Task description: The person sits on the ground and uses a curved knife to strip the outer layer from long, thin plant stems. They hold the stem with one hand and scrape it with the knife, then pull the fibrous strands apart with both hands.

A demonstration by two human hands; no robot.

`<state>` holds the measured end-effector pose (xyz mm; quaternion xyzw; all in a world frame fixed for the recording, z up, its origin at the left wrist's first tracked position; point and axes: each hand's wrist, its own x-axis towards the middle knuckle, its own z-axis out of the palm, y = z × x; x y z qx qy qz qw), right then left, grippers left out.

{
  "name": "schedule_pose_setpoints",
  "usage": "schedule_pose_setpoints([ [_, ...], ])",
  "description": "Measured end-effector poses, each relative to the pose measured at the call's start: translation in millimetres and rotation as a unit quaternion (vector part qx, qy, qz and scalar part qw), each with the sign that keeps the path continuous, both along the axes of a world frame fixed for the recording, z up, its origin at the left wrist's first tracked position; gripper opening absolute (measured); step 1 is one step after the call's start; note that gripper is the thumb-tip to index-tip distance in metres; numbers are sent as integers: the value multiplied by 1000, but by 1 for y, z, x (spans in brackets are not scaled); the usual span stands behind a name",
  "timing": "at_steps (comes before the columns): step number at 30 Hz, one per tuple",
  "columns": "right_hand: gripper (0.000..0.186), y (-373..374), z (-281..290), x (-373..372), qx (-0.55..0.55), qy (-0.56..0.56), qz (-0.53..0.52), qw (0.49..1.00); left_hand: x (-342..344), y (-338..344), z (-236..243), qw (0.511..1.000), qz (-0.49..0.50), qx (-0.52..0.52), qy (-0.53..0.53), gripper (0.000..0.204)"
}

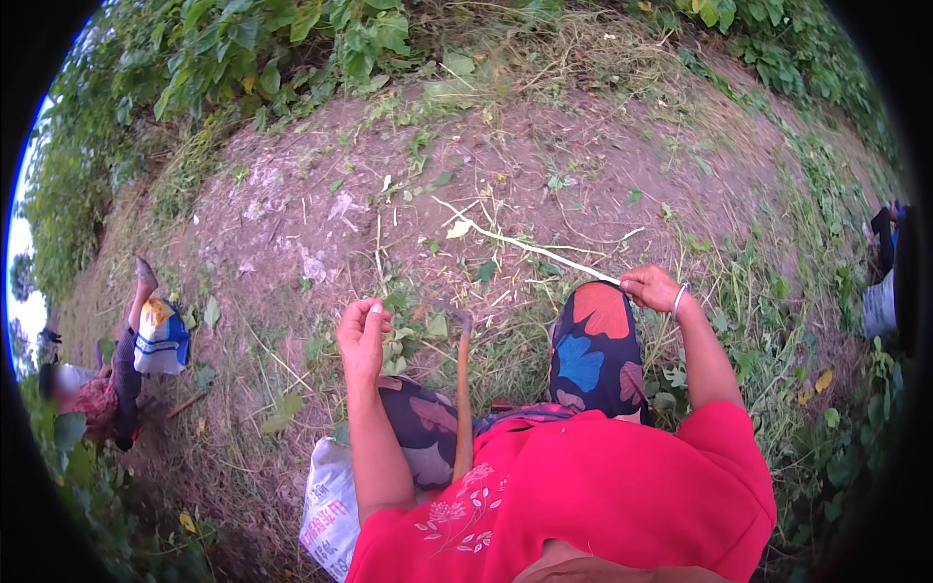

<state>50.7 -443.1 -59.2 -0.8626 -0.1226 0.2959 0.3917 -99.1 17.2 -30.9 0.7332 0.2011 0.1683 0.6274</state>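
A long, pale plant stalk [530, 246] with a fork toward its far end is pinched at its near end by my right hand [651, 289], just above my right knee. My left hand [363, 340] is raised over my left knee, thumb and fingers pressed together. Whatever is between those fingers, if anything, is too small to make out; a few green leaves show right behind them. Between my knees a curved wooden handle [463, 389] leans against my body, with a dark metal blade at its far end. Neither hand touches it.
A white printed sack [328, 510] lies beside my left hip. Bare soil [379, 185] with cut stems and leaves spreads ahead, bordered by leafy plants [262, 44]. Another person [121, 374] is at the far left, near a white, blue and yellow bag [161, 337]. Dark and pale cloth [882, 282] shows far right.
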Motion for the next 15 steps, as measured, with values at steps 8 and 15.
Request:
schedule_pose_setpoints([
  [8,18,-27,-24,-40,-24,44,-22,998,4,-7,1,999,-11,16,29,12],
  [15,19,15,-25,-26,70,-26,-108,991,-3,-2,2,999,-1,32,34,13],
])
